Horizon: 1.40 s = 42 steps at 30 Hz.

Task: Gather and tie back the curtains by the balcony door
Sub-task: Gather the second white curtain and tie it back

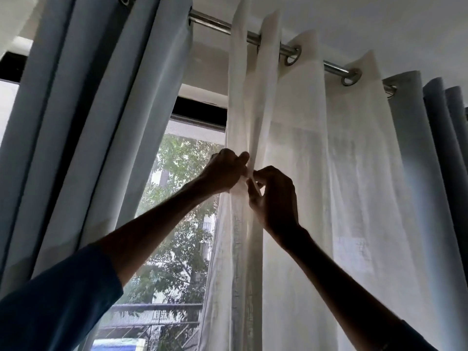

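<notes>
A sheer white curtain (pixel 316 173) hangs by metal eyelets from a steel rod (pixel 212 22) and covers the right half of the view. My left hand (pixel 225 173) is raised and shut on the curtain's left edge folds. Close beside it, my right hand (pixel 274 196) pinches a narrow fold or strip of the same white fabric between its fingers. A thick grey-blue curtain (pixel 88 122) hangs bunched on the left, apart from both hands. Another grey-blue curtain (pixel 440 138) hangs at the far right.
Between the curtains the balcony door's glass (pixel 182 224) shows trees, a building and a metal railing (pixel 157 307) outside. The dark door frame (pixel 200 110) runs across above the glass. The white ceiling is just over the rod.
</notes>
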Each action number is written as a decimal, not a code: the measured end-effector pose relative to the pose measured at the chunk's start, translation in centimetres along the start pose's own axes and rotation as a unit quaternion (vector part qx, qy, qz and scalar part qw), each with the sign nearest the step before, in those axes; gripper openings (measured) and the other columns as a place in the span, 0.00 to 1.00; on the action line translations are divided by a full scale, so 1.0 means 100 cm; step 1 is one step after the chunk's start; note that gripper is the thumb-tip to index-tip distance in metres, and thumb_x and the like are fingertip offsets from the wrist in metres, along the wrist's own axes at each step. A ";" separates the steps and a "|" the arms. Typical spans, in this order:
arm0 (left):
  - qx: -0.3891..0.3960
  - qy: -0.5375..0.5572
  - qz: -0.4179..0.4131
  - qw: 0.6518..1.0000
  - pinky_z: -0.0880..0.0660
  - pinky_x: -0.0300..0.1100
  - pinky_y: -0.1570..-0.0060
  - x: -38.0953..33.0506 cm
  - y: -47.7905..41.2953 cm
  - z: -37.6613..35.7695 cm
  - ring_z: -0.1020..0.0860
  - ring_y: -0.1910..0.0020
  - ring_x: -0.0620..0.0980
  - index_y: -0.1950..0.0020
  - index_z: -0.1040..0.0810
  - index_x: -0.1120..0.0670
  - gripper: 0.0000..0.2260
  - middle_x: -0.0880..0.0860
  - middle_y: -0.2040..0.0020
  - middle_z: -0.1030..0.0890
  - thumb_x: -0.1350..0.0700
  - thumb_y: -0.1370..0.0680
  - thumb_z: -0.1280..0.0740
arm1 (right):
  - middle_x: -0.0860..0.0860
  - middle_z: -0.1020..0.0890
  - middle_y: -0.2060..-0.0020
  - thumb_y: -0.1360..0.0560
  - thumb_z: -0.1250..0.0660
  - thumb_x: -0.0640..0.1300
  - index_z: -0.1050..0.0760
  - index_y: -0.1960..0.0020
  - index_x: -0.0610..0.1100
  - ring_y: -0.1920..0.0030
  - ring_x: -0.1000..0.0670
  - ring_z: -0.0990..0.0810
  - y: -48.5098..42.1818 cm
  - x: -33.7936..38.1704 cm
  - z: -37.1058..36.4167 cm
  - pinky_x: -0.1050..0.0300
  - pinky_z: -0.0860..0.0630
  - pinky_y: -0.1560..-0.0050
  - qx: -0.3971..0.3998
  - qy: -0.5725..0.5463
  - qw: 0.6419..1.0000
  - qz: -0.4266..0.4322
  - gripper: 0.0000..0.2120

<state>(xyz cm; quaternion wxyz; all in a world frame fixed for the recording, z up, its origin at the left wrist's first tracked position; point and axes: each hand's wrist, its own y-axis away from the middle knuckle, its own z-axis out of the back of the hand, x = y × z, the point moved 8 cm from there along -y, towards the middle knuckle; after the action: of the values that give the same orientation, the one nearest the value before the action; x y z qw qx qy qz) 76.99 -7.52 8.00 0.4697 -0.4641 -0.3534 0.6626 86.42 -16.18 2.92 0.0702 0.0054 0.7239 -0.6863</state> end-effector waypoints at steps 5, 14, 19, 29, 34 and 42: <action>0.022 0.019 0.067 0.997 0.18 0.45 0.70 0.004 0.006 -0.017 0.17 0.71 0.56 0.64 0.20 0.67 0.35 0.61 0.67 0.17 0.33 0.22 0.39 | 0.48 0.19 0.53 0.22 0.30 0.42 0.20 0.40 0.44 0.54 0.47 0.19 0.018 0.014 -0.012 0.55 0.21 0.62 0.086 0.115 0.984 0.105 0.11; -0.050 -0.124 0.035 0.990 0.38 0.40 0.70 0.030 0.000 -0.002 0.33 0.70 0.51 0.72 0.39 0.56 0.21 0.51 0.72 0.35 0.56 0.21 0.35 | 0.49 0.21 0.44 0.21 0.33 0.52 0.18 0.47 0.44 0.39 0.49 0.25 -0.004 -0.044 0.043 0.62 0.30 0.41 0.023 0.043 0.997 0.062 0.12; -0.072 -0.129 0.043 0.988 0.42 0.39 0.74 0.043 0.001 0.005 0.32 0.64 0.53 0.69 0.39 0.53 0.21 0.52 0.68 0.35 0.53 0.21 0.33 | 0.45 0.24 0.37 0.26 0.26 0.56 0.27 0.34 0.42 0.34 0.44 0.27 -0.032 -0.115 0.069 0.62 0.36 0.38 -0.039 0.049 0.983 -0.174 0.27; -0.095 -0.134 -0.018 0.986 0.39 0.40 0.72 0.034 0.005 0.011 0.37 0.73 0.46 0.69 0.41 0.53 0.22 0.49 0.72 0.38 0.57 0.19 0.34 | 0.44 0.25 0.69 0.25 0.33 0.39 0.33 0.68 0.43 0.64 0.40 0.25 -0.055 -0.124 0.044 0.53 0.33 0.59 0.005 0.047 0.966 -0.255 0.15; -0.121 -0.161 -0.061 0.978 0.35 0.44 0.50 0.040 0.008 0.014 0.32 0.57 0.53 0.56 0.30 0.61 0.08 0.59 0.58 0.26 0.59 0.18 0.38 | 0.42 0.19 0.44 0.21 0.39 0.37 0.23 0.42 0.39 0.41 0.39 0.25 -0.076 -0.057 0.010 0.52 0.34 0.45 0.049 0.102 0.982 -0.152 0.10; -0.138 -0.214 -0.120 0.960 0.39 0.43 0.55 0.036 0.011 0.023 0.24 0.57 0.63 0.54 0.25 0.65 0.10 0.64 0.56 0.22 0.60 0.17 0.40 | 0.50 0.30 0.64 0.24 0.36 0.33 0.28 0.57 0.41 0.59 0.46 0.29 -0.085 0.032 -0.021 0.55 0.39 0.56 0.014 0.048 0.999 -0.008 0.06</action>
<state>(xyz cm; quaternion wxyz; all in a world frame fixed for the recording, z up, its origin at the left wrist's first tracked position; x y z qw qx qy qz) 73.99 -4.52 6.78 0.3905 -0.3257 -0.5868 0.6301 82.17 -14.87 11.16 0.0297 0.0342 0.7168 -0.6958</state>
